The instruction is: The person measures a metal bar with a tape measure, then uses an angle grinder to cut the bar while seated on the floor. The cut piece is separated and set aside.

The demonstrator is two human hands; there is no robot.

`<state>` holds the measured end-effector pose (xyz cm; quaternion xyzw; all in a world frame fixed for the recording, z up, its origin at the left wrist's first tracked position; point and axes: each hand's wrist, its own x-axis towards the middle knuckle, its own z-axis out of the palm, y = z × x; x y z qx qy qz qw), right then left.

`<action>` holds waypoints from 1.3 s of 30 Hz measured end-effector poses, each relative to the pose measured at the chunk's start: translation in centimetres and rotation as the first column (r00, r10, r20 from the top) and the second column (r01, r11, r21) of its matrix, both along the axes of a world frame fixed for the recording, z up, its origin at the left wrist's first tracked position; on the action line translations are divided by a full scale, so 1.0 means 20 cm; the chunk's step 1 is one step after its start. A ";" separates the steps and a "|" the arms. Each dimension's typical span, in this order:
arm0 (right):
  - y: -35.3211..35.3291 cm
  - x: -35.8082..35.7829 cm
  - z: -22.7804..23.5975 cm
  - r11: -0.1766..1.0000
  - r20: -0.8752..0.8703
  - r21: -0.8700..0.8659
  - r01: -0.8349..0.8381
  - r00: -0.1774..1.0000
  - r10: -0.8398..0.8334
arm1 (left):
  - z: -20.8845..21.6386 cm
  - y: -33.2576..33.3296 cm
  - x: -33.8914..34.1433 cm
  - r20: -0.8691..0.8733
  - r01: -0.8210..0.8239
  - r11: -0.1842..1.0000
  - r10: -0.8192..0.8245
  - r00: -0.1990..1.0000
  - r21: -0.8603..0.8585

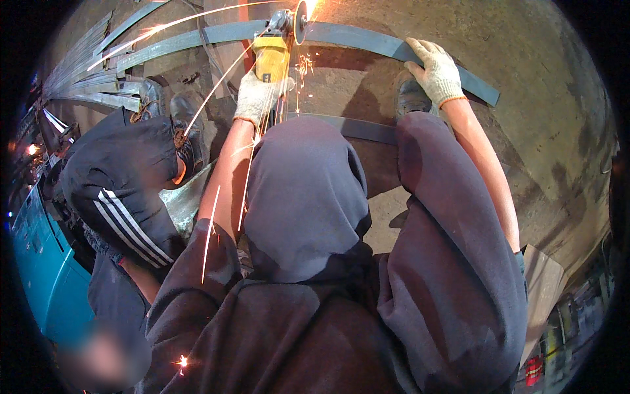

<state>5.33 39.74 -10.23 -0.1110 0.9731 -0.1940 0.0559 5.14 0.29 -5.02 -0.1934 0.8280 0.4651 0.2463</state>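
My left hand [254, 98], in a pale knitted glove, is wrapped round the body of a yellow angle grinder [270, 60]. The grinder's disc [300, 23] meets a long flat steel bar [357, 37] at the top of the view, and bright sparks [315, 6] fly from there. Long spark streaks run left and down past my left arm. Farther right on the same bar, my right hand [436, 71], gloved alike, grips it with the fingers over its far side and the thumb along it. The exact contact of disc and bar is lost in glare.
A second flat bar [367, 130] lies nearer, by my shoe [413, 95]. Several steel strips [85, 75] are heaped at the left. Close on my left crouches another person in striped dark trousers [125, 197]. A teal machine [49, 262] stands at the lower left.
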 end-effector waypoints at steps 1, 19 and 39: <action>0.00 0.00 0.00 1.000 -0.003 0.000 0.000 1.000 0.000 | 0.06 0.03 -0.01 0.002 0.034 0.999 -0.034 0.999 -0.037; 0.00 0.00 0.00 1.000 -0.007 0.021 0.006 1.000 -0.006 | -0.02 -0.04 0.00 0.041 0.141 0.966 -0.136 0.990 -0.215; 0.00 0.00 -0.01 1.000 0.004 0.007 0.003 1.000 -0.003 | -0.03 0.00 -0.05 -0.019 0.040 0.999 -0.040 0.999 -0.014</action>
